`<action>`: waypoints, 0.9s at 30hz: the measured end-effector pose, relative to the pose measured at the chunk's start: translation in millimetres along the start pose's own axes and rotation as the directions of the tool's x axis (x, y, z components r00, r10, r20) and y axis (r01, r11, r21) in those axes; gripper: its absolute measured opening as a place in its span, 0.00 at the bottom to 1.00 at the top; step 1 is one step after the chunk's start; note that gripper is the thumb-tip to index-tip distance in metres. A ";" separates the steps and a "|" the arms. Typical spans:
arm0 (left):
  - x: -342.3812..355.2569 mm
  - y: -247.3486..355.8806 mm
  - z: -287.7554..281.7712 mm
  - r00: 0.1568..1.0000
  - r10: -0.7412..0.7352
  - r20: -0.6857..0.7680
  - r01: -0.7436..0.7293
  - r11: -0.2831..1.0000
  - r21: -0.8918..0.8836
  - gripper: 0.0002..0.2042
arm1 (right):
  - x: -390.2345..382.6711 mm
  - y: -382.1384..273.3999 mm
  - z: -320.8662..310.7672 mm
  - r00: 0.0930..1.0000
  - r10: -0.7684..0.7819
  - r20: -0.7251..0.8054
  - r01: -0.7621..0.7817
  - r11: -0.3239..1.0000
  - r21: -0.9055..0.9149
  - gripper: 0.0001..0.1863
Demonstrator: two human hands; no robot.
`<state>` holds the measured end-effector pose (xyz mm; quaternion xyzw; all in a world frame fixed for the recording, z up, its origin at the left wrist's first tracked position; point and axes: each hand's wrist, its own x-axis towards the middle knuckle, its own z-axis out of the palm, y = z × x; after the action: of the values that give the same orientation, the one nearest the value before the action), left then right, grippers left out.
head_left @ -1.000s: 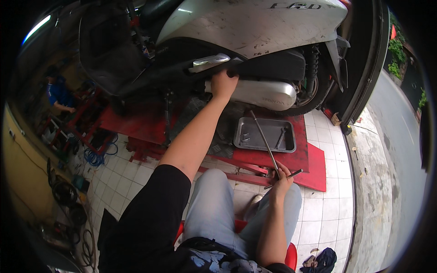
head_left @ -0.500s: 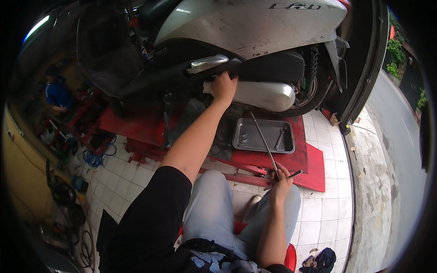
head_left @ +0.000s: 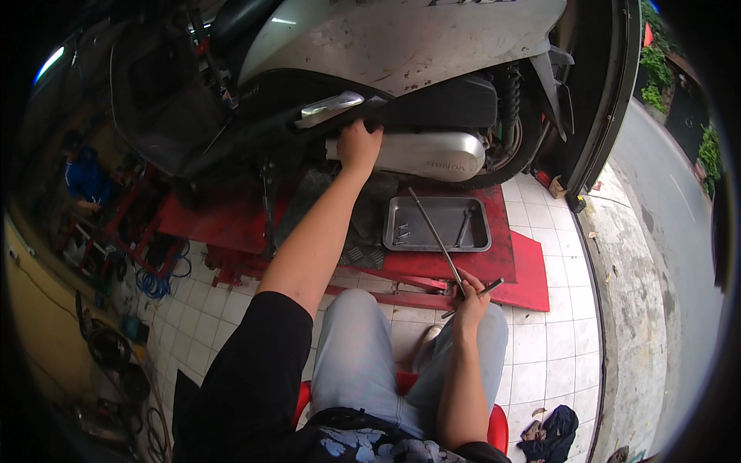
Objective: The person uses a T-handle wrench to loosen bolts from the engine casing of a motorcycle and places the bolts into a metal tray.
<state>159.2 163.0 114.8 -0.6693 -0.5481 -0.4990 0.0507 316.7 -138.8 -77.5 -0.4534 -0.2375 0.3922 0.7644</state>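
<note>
My left arm reaches up to the scooter (head_left: pixel 401 46), where my left hand (head_left: pixel 357 148) has its fingers curled at the dark panel just below the chrome footrest (head_left: pixel 324 109), left of the silver engine cover (head_left: pixel 432 157); what they grip is hidden. My right hand (head_left: pixel 471 305), low over my right thigh, grips a long steel T-handle wrench (head_left: pixel 432 228), its crossbar across my fingers and its shaft pointing up toward the cover. Below the cover sits a metal tray (head_left: pixel 424 222) holding a spanner (head_left: pixel 463 230) and several small metal pieces.
A red lift (head_left: pixel 525 270) carries the scooter and tray. A person in blue (head_left: pixel 85 174) is at the left among red metal frames, near coiled blue hose (head_left: pixel 154 282). A door frame (head_left: pixel 610 92) borders the street at right. Dark cloth (head_left: pixel 552 432) lies on the tiles.
The view has shifted slightly, so the scooter and tray appear further left and higher. My hands keep much the same grip and place on the panel and the wrench.
</note>
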 end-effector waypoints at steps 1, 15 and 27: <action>0.3 0.0 0.6 1.000 -0.012 0.001 0.012 1.000 0.010 0.17 | 0.7 -0.1 0.0 1.000 -0.003 0.004 0.003 1.000 -0.003 0.15; -5.7 12.1 -2.6 1.000 -0.017 -0.013 0.018 0.998 0.052 0.17 | -2.0 -7.2 1.9 1.000 0.002 0.010 -0.002 1.000 -0.007 0.15; -4.1 5.0 -1.9 0.999 0.043 -0.022 -0.042 0.998 0.046 0.17 | 0.0 -3.5 1.9 1.000 -0.005 0.022 0.005 1.000 -0.005 0.16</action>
<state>162.3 157.0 115.2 -0.6737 -0.5444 -0.4929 0.0828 316.7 -138.7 -73.5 -0.4504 -0.2482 0.3946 0.7615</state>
